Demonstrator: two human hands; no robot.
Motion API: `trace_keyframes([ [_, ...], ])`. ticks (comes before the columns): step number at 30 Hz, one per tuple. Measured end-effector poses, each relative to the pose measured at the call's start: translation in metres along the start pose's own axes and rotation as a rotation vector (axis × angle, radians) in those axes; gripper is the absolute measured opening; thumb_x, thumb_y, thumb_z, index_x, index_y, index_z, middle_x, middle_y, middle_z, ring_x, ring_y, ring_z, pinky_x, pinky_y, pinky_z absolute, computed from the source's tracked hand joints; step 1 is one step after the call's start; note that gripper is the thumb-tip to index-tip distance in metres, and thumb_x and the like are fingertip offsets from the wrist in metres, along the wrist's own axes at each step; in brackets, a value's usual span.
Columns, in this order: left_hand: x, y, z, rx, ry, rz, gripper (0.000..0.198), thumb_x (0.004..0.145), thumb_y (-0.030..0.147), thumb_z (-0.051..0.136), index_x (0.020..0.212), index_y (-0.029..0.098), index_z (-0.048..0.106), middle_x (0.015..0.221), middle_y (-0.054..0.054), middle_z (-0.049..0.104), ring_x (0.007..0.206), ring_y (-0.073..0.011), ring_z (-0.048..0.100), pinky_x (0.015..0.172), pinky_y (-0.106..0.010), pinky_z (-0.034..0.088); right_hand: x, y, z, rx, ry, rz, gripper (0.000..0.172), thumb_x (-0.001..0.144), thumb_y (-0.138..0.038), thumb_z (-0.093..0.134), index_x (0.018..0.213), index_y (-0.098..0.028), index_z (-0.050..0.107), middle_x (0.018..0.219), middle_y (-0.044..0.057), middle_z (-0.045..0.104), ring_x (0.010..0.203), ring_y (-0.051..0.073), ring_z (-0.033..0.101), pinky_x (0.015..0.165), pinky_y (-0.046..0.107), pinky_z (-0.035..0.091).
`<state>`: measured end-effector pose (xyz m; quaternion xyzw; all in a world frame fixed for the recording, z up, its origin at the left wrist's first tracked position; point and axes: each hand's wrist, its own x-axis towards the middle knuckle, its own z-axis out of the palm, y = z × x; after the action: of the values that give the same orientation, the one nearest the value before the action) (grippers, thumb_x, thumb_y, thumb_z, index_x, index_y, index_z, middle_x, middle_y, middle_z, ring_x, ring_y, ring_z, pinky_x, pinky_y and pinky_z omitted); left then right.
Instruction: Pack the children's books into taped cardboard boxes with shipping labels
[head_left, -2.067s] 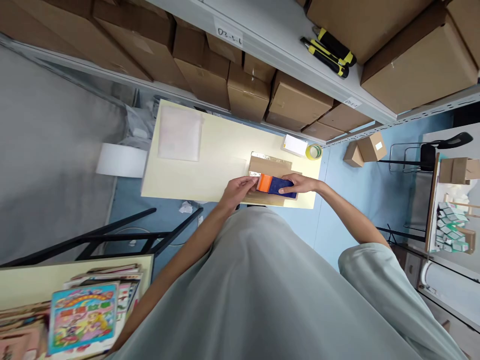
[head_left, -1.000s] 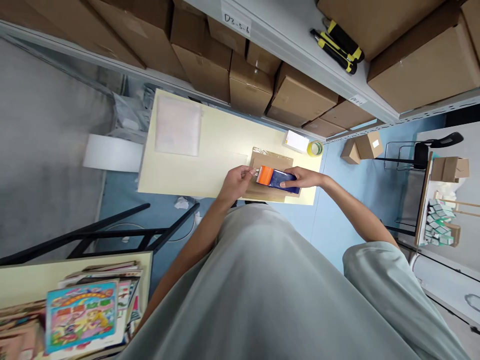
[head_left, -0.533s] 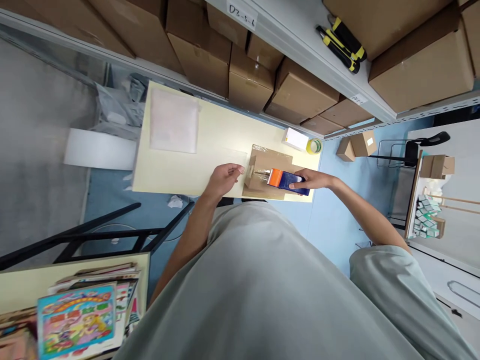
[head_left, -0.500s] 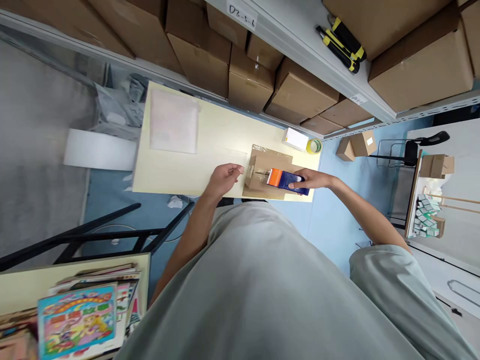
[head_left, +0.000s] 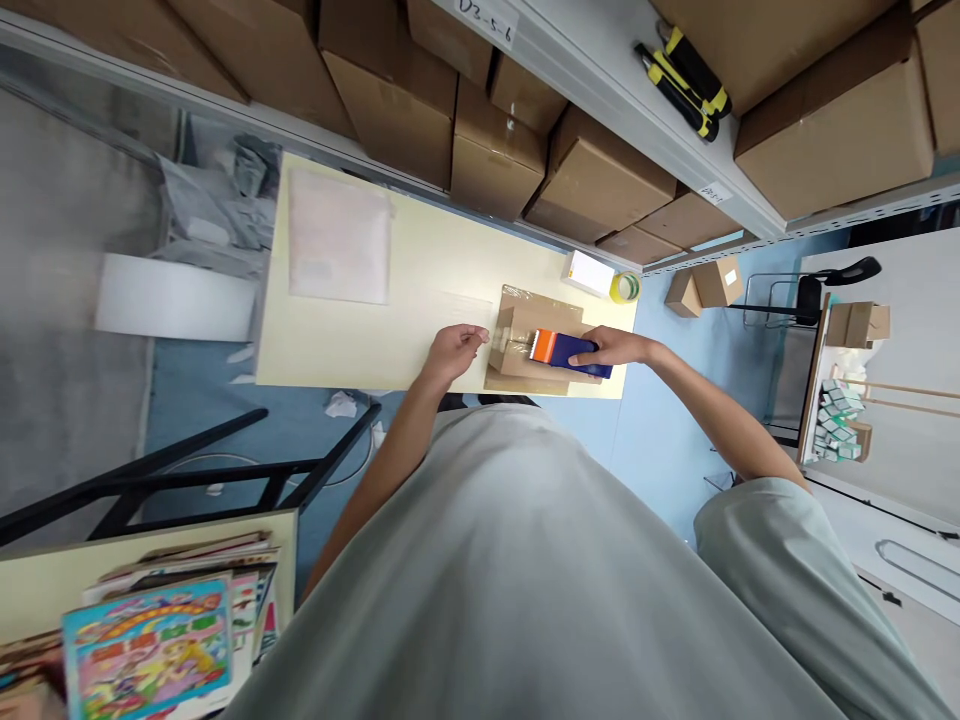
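Note:
My right hand [head_left: 616, 346] is closed around a dark blue tape dispenser [head_left: 559, 352] with an orange, toothed front end. The dispenser lies over a small brown cardboard box [head_left: 507, 350], its orange end pointing left. Shiny clear tape shows on the cardboard. Just left of the box, my left hand [head_left: 452, 352] has its fingertips pinched together. Whether a thin piece of tape is between them I cannot make out. Both hands are over the pale yellow table [head_left: 337, 345], near its front edge.
A white box [head_left: 589, 273] and a tape roll [head_left: 625, 288] sit at the table's right end. A translucent sheet [head_left: 340, 237] lies at the left. Cardboard boxes [head_left: 499, 150] fill the shelf behind; utility knives [head_left: 682, 85] rest above. Magazines [head_left: 150, 640] are stacked lower left.
The tape dispenser and my right hand have shifted slightly left and up in the picture. My left hand stays pinched by the box. The whole view has also shifted a little.

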<state>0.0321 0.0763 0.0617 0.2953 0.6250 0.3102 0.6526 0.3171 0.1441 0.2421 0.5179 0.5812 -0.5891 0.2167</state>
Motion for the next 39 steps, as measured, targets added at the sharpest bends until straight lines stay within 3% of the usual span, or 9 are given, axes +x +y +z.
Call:
trace_keyframes([
  [6,0.016,-0.006,0.022,-0.055,-0.117,-0.084,0.044,0.065,0.057,0.088,0.082,0.018,0.076,0.076,-0.005,0.073,0.07,-0.0178,0.061,0.076,-0.034,0.053,0.021,0.013,-0.002,-0.055,0.03,0.02,0.057,0.078,-0.07,0.084,0.088,-0.014,0.075,0.085,0.005,0.075,0.073,0.017,0.063,0.069,0.028,0.049],
  [12,0.009,-0.026,0.035,0.159,-0.055,-0.038,0.088,0.068,0.051,0.09,0.145,0.017,0.065,0.112,-0.012,0.078,0.08,-0.0187,0.068,0.086,-0.033,0.056,0.023,0.022,-0.002,-0.13,0.029,0.072,0.044,0.082,-0.057,0.086,0.099,-0.016,0.079,0.083,0.003,0.077,0.07,0.016,0.065,0.066,0.026,0.048],
  [15,0.001,-0.036,0.038,0.261,-0.063,-0.06,0.088,0.076,0.048,0.084,0.153,0.014,0.058,0.118,-0.014,0.077,0.082,-0.0207,0.07,0.089,-0.036,0.058,0.019,0.025,-0.001,-0.131,0.045,0.086,0.039,0.084,-0.053,0.086,0.097,-0.017,0.079,0.084,0.003,0.078,0.07,0.016,0.065,0.065,0.025,0.047],
  [18,-0.015,-0.035,0.044,0.301,-0.051,0.142,0.088,0.082,0.041,0.076,0.162,0.016,0.049,0.149,-0.021,0.063,0.117,-0.0302,0.071,0.105,-0.044,0.056,0.017,0.026,-0.001,-0.116,0.062,0.071,0.04,0.082,-0.054,0.088,0.093,-0.017,0.079,0.084,0.004,0.078,0.07,0.016,0.066,0.066,0.025,0.048],
  [21,-0.034,-0.022,0.057,0.433,-0.143,0.499,0.122,0.075,0.042,0.085,0.175,0.015,0.02,0.181,-0.023,0.022,0.164,-0.0422,0.03,0.131,-0.054,0.034,0.017,0.023,-0.001,-0.134,0.053,0.081,0.042,0.084,-0.056,0.086,0.094,-0.016,0.079,0.084,0.004,0.077,0.07,0.017,0.066,0.066,0.025,0.047],
  [23,-0.04,-0.01,0.068,0.611,-0.236,0.665,0.143,0.069,0.049,0.092,0.175,0.007,0.007,0.183,-0.027,0.005,0.17,-0.0471,0.006,0.138,-0.059,0.014,0.017,0.018,-0.001,-0.2,0.04,0.104,0.044,0.087,-0.058,0.083,0.094,-0.015,0.079,0.084,0.005,0.077,0.07,0.017,0.065,0.065,0.026,0.046],
  [25,-0.038,-0.001,0.078,0.787,-0.284,0.754,0.151,0.067,0.057,0.093,0.174,0.0,0.004,0.182,-0.031,0.002,0.17,-0.0492,-0.001,0.137,-0.063,0.003,0.015,0.013,-0.002,-0.288,0.024,0.135,0.047,0.089,-0.061,0.079,0.095,-0.014,0.079,0.085,0.006,0.077,0.072,0.018,0.067,0.065,0.026,0.045],
  [32,-0.022,0.0,0.089,1.108,-0.24,0.787,0.131,0.08,0.059,0.078,0.172,-0.008,0.011,0.179,-0.034,0.014,0.17,-0.0478,0.006,0.137,-0.064,0.003,0.001,0.007,-0.005,-0.412,-0.002,0.165,0.049,0.095,-0.057,0.074,0.117,-0.014,0.079,0.096,0.009,0.081,0.083,0.022,0.072,0.07,0.028,0.048],
  [39,-0.024,-0.002,0.092,1.173,-0.215,0.736,0.129,0.08,0.057,0.078,0.17,-0.009,0.014,0.176,-0.038,0.023,0.168,-0.0507,0.016,0.137,-0.064,0.007,-0.014,0.027,-0.018,-0.316,-0.033,0.134,0.045,0.091,-0.056,0.08,0.103,-0.013,0.078,0.094,0.009,0.08,0.081,0.022,0.073,0.071,0.029,0.051],
])
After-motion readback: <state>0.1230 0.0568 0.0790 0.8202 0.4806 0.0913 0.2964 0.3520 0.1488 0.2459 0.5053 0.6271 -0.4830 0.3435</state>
